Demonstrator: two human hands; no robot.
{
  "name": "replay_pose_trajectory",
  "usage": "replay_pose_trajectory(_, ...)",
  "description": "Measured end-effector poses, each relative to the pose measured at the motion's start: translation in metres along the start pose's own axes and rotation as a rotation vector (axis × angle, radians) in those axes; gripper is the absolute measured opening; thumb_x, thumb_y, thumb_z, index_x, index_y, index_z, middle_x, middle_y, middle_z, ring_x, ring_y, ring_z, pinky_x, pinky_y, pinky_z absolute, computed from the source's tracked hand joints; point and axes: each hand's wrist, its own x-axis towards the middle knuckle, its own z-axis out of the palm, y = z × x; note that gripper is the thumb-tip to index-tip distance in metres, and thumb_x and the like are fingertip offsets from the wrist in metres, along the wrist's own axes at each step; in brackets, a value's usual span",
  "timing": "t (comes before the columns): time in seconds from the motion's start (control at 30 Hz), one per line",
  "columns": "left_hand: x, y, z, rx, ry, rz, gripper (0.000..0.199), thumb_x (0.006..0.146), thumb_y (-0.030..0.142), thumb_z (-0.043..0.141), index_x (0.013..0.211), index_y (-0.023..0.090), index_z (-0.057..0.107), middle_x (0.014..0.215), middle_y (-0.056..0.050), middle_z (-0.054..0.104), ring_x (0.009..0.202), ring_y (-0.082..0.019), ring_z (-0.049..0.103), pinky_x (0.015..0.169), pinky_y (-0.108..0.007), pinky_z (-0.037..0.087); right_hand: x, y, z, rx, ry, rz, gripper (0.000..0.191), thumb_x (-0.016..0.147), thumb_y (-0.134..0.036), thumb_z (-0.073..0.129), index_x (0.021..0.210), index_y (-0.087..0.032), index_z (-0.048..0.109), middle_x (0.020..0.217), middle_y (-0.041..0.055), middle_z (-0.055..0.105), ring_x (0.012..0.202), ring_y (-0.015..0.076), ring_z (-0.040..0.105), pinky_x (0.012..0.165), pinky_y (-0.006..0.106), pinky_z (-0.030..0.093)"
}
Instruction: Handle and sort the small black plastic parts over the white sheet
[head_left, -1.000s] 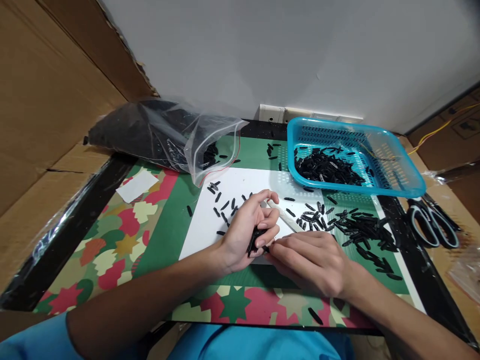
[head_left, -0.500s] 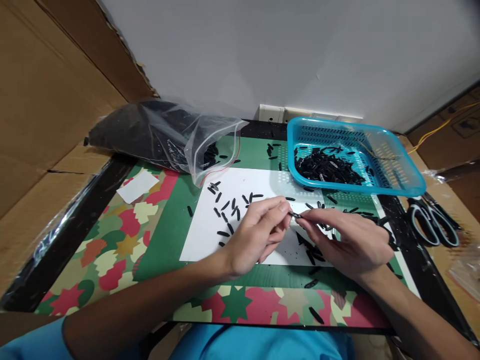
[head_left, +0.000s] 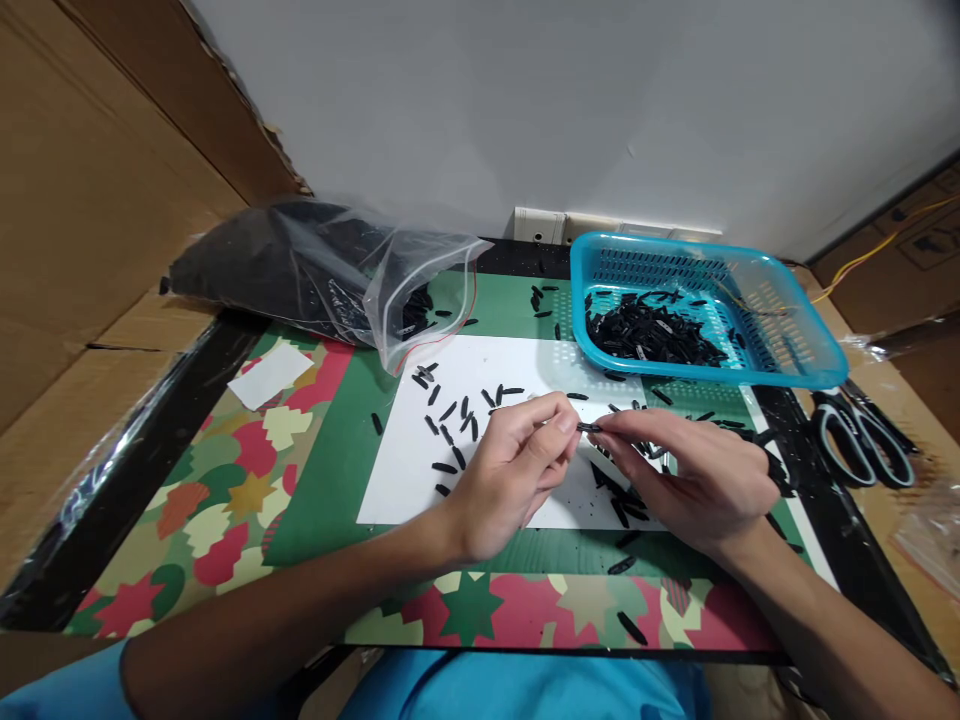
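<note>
Two hands meet over the white sheet [head_left: 487,370]; the left hand [head_left: 517,470] and the right hand [head_left: 686,475] pinch one small black piece [head_left: 589,428] between their fingertips, raised just above the sheet's near right part; half a second ago the grip looked the same, barely shifted, while a second ago both hands lay low at the sheet's near edge, the left clenched on a clutch of black pieces and a pale stick lying by them; that stick is out of sight now, and whether the left palm hides more pieces I cannot tell; about fifteen loose pieces [head_left: 450,412] lie scattered on the sheet left of the hands, and a few more [head_left: 622,505] lie below the right hand; beyond the sheet's far right corner stands one blue basket [head_left: 795,370] holding a heap of black pieces [head_left: 645,338]; beyond its far left corner lies one clear bag [head_left: 322,270], mouth toward the sheet, dark with the same pieces; one pair of scissors [head_left: 862,440] lies right of the sheet past the basket; one white slip [head_left: 270,373] lies well left of it; the patterned mat [head_left: 225,500] left of the sheet is open, bounded by a black table edge [head_left: 127,470].
</note>
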Motion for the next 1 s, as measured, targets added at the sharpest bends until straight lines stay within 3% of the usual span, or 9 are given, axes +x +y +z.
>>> replay_pose_trajectory(0.3, 0.003, -0.006, 0.000, 0.029, 0.037, 0.053, 0.047, 0.105, 0.054, 0.058, 0.075, 0.019, 0.047, 0.063, 0.008, 0.033, 0.044, -0.003, 0.023, 0.037, -0.016, 0.020, 0.001, -0.002, 0.001, 0.067, -0.023, 0.000, 0.016, 0.098, -0.007, 0.068, 0.106, -0.021, 0.072, 0.085, 0.0039, 0.084, 0.072, 0.0159, 0.080, 0.065, 0.024, 0.061)
replay_pose_trajectory(0.57, 0.003, -0.009, -0.002, 0.179, 0.049, 0.093, 0.046, 0.107, 0.054, 0.054, 0.076, 0.020, 0.046, 0.064, 0.007, 0.034, 0.049, -0.005, 0.028, 0.043, -0.021, 0.022, 0.001, -0.001, 0.000, 0.283, -0.128, 0.156, 0.011, 0.099, -0.012, 0.065, 0.100, -0.020, 0.072, 0.084, 0.0023, 0.080, 0.070, 0.0145, 0.075, 0.065, 0.024, 0.058)
replay_pose_trajectory(0.83, 0.001, -0.011, -0.004, 0.480, 0.050, 0.251, 0.041, 0.112, 0.045, 0.044, 0.080, 0.021, 0.053, 0.071, 0.003, 0.047, 0.059, -0.011, 0.037, 0.058, -0.026, 0.032, 0.007, -0.003, -0.004, 0.504, -0.235, 0.331, 0.014, 0.100, -0.011, 0.065, 0.092, -0.018, 0.074, 0.079, -0.0001, 0.077, 0.067, 0.0118, 0.071, 0.065, 0.022, 0.055)
replay_pose_trajectory(1.0, 0.002, -0.009, -0.006, 0.637, 0.027, 0.318, 0.036, 0.113, 0.038, 0.043, 0.085, 0.021, 0.057, 0.076, 0.002, 0.058, 0.066, -0.011, 0.048, 0.067, -0.026, 0.037, 0.010, -0.001, -0.007, 0.485, -0.275, 0.312, 0.015, 0.100, -0.012, 0.065, 0.093, -0.018, 0.076, 0.080, 0.0011, 0.079, 0.066, 0.0121, 0.071, 0.064, 0.022, 0.054)
